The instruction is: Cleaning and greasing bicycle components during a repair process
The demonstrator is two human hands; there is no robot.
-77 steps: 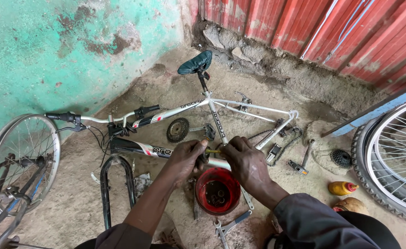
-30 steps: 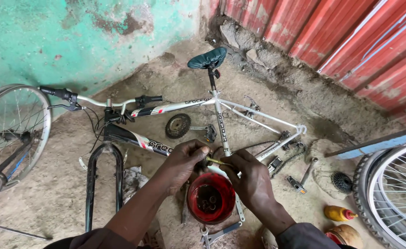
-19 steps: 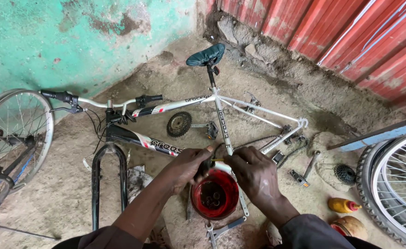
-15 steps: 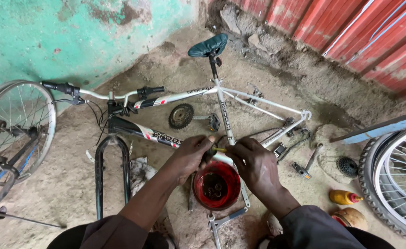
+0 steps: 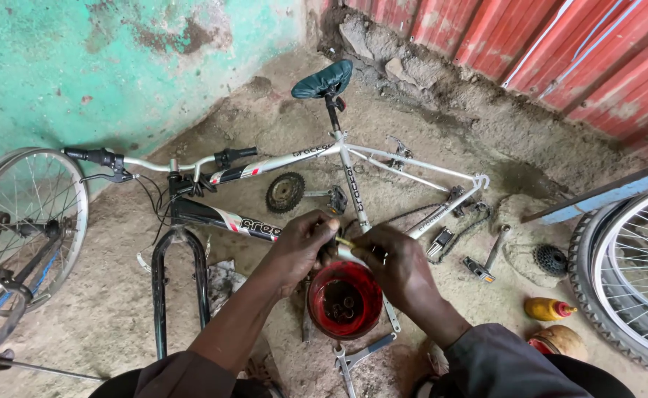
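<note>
Two hands [image 5: 353,254] over red bowl [image 5: 344,301] — bicycle frame [image 5: 353,177] behind

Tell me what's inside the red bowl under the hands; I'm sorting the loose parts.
The red bowl holds several small dark metal pieces, ring-like, in grimy residue. Its upper rim is covered by the left hand and right hand, so anything there is unseen.
</note>
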